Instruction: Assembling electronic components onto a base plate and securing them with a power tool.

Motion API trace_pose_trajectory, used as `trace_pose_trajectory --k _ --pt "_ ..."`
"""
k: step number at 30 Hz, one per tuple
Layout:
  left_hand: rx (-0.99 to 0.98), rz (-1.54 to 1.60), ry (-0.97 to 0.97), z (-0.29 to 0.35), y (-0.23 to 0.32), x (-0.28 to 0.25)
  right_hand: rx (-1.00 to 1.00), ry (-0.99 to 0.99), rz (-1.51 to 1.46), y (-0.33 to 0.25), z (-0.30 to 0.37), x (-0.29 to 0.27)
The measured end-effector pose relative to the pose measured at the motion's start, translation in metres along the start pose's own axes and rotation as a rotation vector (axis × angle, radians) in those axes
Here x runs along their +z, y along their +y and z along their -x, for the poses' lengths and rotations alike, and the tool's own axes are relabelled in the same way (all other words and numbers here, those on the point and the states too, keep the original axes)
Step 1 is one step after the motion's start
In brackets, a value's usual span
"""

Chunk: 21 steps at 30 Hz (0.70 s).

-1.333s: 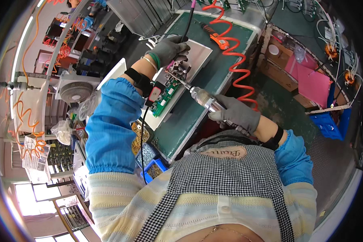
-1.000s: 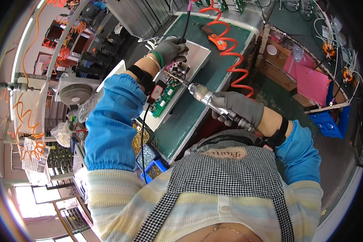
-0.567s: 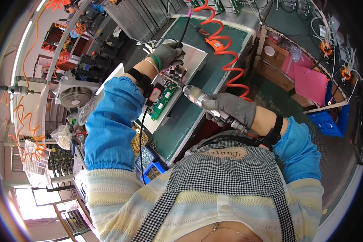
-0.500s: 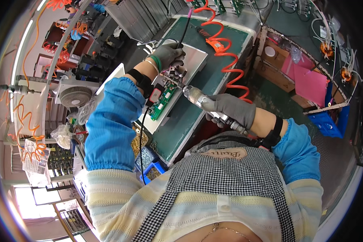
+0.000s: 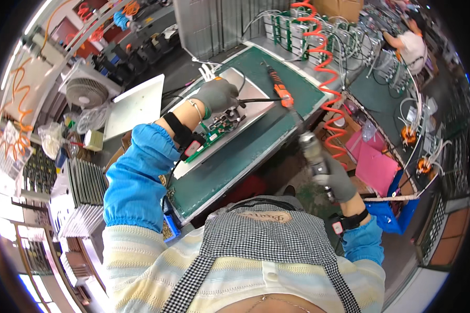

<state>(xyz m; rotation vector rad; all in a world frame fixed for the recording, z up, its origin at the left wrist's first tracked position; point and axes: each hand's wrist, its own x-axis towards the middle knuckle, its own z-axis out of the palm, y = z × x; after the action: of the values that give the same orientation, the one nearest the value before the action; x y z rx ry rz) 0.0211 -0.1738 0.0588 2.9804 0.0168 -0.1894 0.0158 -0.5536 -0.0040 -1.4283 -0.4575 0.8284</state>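
Note:
My left hand (image 5: 218, 97), in a grey glove, is closed over the far end of a green circuit board (image 5: 210, 140). A black cable (image 5: 258, 99) sticks out of its fingers to the right; the fingertips are partly hidden. Metal parts (image 5: 230, 120) stand on the board just below that hand. The board rests on a white panel (image 5: 253, 83) on the green-topped table (image 5: 235, 161). My right hand (image 5: 335, 180), also gloved in grey, grips a silver power screwdriver (image 5: 311, 148) out past the table's right edge, its bit pointing away from me.
An orange and black screwdriver (image 5: 279, 86) lies on the table's far part. A red coiled hose (image 5: 326, 78) hangs at the right, beside a box with pink sheets (image 5: 376, 172). Blue bins (image 5: 169, 229) stand near left. A person (image 5: 412, 47) sits far right.
My right hand has carried the power screwdriver away from the board, to the right. The black cable now points right instead of up. My left hand stays at the board; the view has shifted.

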Motion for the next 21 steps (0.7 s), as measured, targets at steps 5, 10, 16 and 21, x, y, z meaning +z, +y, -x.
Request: trace_pose_trajectory --k 5,10,16,21 --pt "-0.148 -0.268 -0.149 -0.001 0.023 -0.004 -0.012 0.141 -0.065 0.004 -0.011 -0.036" --pt "-0.201 -0.254 -0.113 0.0 0.04 -0.002 -0.038 0.183 -0.037 0.012 -0.058 -0.064" --pt "-0.326 -0.231 -0.096 0.002 0.038 0.011 -0.034 0.22 0.35 0.018 -0.168 -0.126" --pt "-0.391 -0.195 -0.118 0.005 0.038 0.009 -0.151 0.177 0.578 0.038 -0.281 -0.164"
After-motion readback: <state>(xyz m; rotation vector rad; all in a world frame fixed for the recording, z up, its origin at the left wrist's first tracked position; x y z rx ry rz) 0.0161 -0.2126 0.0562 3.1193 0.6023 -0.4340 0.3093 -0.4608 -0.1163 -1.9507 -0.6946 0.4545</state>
